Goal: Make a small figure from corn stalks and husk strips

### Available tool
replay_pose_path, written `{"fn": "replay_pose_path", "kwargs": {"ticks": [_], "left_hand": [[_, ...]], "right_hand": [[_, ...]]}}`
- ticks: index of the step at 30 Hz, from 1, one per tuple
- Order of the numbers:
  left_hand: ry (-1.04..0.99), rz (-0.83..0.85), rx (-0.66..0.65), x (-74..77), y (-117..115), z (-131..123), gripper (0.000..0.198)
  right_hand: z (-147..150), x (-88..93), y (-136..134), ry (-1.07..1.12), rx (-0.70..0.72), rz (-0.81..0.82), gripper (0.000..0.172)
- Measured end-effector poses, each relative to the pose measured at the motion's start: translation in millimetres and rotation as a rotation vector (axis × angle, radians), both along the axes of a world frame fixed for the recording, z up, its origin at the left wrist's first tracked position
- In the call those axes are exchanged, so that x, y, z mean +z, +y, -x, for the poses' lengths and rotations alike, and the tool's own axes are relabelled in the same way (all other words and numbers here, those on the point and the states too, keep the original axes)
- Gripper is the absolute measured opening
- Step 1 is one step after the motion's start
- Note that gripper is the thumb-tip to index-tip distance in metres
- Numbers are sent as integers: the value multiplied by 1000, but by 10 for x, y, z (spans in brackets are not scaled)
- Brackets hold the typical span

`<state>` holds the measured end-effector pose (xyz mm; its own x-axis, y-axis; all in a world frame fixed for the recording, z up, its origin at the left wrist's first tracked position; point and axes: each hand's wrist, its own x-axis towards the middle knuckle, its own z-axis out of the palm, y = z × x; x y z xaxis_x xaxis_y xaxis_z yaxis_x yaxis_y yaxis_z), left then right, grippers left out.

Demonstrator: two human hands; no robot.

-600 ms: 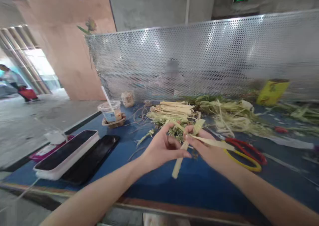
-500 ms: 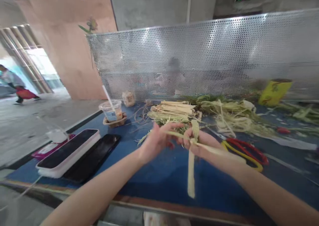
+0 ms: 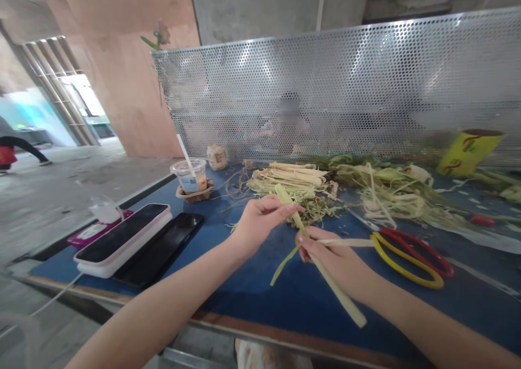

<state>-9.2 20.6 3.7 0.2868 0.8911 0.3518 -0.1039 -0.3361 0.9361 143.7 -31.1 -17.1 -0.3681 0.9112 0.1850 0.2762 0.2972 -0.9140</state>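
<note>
My right hand (image 3: 331,255) is closed on several crossed pale-green corn husk strips. A long strip (image 3: 342,296) slants down below its fingers to the right, a thin green one (image 3: 285,266) hangs to the left, and another lies back across the hand. The fingertips of my left hand (image 3: 262,220) pinch the upper end of the long strip (image 3: 288,199), just above the crossing. Behind the hands sits a bundle of dry, pale strips (image 3: 295,175). Chopped green bits (image 3: 319,210) lie in front of that bundle. The crossing itself is partly hidden by my fingers.
Scissors (image 3: 407,266) with red and yellow handles lie right of my right hand. Loose husks (image 3: 391,190) spread behind them, near a yellow tube (image 3: 468,152). A lidded cup (image 3: 189,175), a black phone (image 3: 160,249) and a white-edged case (image 3: 122,244) stand left. A perforated metal screen (image 3: 325,92) rises behind.
My left hand has closed from spread fingers to a pinch on the strip's upper end. The long strip has turned from hanging straight down to slanting right. The view has shifted slightly.
</note>
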Motion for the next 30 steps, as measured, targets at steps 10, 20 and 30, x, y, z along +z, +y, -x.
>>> {"fn": "replay_pose_path", "kwargs": {"ticks": [10, 20, 30], "left_hand": [[-59, 498, -365, -39, 43, -37, 29], [207, 392, -630, -112, -131, -125, 23], [291, 212, -465, -56, -181, -80, 26]], "right_hand": [[-100, 177, 9, -47, -62, -134, 24], [-131, 127, 32, 91, -184, -60, 16], [-154, 100, 146, 339, -220, 29, 22]]}}
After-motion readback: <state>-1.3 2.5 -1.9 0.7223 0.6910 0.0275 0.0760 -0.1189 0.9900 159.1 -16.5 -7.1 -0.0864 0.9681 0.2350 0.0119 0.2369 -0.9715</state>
